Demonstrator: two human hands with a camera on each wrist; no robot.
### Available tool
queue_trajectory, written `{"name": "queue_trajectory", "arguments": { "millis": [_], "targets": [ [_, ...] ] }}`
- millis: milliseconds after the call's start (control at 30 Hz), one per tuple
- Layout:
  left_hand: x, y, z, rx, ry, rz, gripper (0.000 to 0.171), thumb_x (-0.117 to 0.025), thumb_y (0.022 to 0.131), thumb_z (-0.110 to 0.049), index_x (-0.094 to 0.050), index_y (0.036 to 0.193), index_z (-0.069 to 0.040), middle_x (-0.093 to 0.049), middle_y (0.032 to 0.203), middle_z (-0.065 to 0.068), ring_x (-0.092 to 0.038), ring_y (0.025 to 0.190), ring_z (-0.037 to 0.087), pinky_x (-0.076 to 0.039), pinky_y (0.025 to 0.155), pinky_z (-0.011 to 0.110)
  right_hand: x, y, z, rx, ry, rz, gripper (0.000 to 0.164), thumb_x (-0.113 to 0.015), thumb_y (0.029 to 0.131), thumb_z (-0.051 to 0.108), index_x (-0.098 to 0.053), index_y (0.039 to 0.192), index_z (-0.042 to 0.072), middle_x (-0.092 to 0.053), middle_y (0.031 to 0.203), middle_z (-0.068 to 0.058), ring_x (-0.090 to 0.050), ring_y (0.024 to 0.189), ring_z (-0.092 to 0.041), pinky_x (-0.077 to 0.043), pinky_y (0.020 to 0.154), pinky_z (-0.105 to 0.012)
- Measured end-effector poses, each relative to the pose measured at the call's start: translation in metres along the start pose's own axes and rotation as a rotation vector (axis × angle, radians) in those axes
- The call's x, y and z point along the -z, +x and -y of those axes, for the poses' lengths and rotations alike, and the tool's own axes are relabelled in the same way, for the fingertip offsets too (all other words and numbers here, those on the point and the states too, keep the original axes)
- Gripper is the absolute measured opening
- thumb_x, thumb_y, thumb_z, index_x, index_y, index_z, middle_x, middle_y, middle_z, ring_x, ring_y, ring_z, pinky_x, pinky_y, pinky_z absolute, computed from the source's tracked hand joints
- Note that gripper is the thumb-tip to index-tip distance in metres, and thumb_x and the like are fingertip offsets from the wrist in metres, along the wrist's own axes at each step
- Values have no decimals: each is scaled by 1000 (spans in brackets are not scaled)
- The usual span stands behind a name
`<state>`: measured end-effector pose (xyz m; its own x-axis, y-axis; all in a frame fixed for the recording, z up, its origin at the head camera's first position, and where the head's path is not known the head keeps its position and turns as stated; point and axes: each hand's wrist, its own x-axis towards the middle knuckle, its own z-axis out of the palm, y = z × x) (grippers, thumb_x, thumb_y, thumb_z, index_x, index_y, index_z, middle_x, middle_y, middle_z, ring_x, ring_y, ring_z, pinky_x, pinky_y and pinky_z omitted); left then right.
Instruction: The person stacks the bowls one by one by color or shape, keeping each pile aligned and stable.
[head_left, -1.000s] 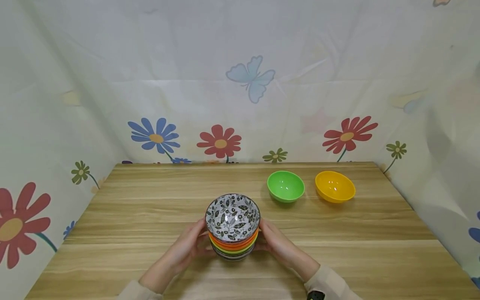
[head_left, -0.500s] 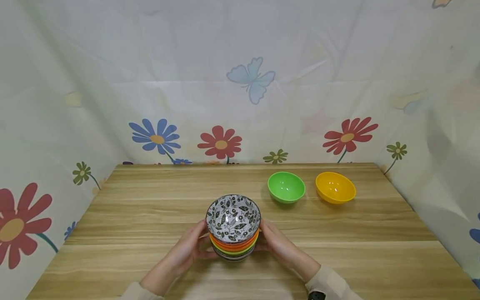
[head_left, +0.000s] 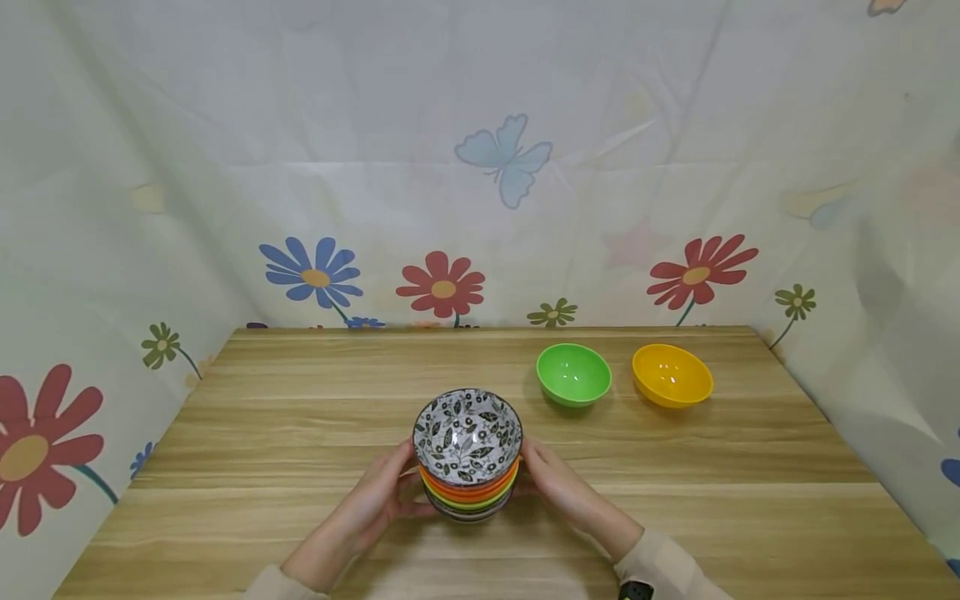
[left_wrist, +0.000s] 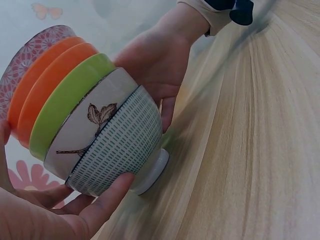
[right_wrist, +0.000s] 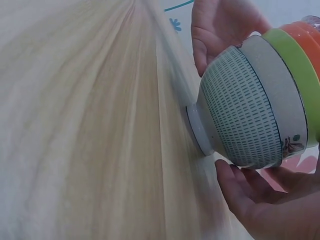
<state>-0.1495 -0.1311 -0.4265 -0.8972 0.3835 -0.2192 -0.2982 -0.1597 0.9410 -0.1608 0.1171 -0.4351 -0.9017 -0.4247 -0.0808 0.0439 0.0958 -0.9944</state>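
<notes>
A stack of nested bowls [head_left: 467,496] stands upright near the front middle of the table. Its top bowl [head_left: 465,437] shows a white inside with dark leaves. Below it come two orange bowls [left_wrist: 35,95], a lime green one [left_wrist: 70,100], a white one with a brown leaf [left_wrist: 85,130] and, lowest, one with teal dashes [right_wrist: 242,112]. The left hand [head_left: 378,496] holds the stack from the left, thumb and fingers curved along its side. From the right, the right hand [head_left: 562,487] grips it likewise. The lowest bowl's foot [left_wrist: 152,172] is right at the wood.
A green bowl [head_left: 573,375] sits behind the stack to the right, and a yellow bowl [head_left: 672,377] is farther right beside it. Both rest on the wooden table [head_left: 300,417]. A flowered cloth [head_left: 360,200] rises along the table's back and sides.
</notes>
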Motion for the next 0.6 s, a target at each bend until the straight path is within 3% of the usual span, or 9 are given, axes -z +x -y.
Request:
{"name": "queue_trajectory", "arguments": {
  "millis": [133,300,433,600],
  "targets": [
    [0,0,0,-1,1,1,69,-44,92,-52,-35,139,-3,-39,139,20,-50,117,27,-50,85,52,0,0,2,-21,-75,-110,53,-31,101,32,-45,126,-13,-54,119,-29,-60,102,-30,-53,85,-38],
    [0,-1,0,2,2,5,69,-43,92,-52,-35,139,-3,-39,138,20,-52,113,24,-50,85,51,0,2,4,16,-196,-247,36,-41,99,24,-55,124,1,-58,121,-17,-57,107,-24,-51,87,-35],
    [1,-1,0,1,2,6,69,-42,92,-52,-35,139,-2,-41,137,19,-53,112,23,-50,85,51,3,4,6,91,-279,-289,27,-46,96,14,-60,117,3,-63,112,-13,-58,102,-21,-51,84,-28],
    [1,-1,0,-2,-2,12,69,-43,92,-52,-34,139,-2,-41,137,19,-53,113,24,-49,85,52,8,7,7,217,-375,-298,19,-51,91,1,-64,104,1,-65,99,-10,-59,91,-19,-53,77,-28]
  ]
}}
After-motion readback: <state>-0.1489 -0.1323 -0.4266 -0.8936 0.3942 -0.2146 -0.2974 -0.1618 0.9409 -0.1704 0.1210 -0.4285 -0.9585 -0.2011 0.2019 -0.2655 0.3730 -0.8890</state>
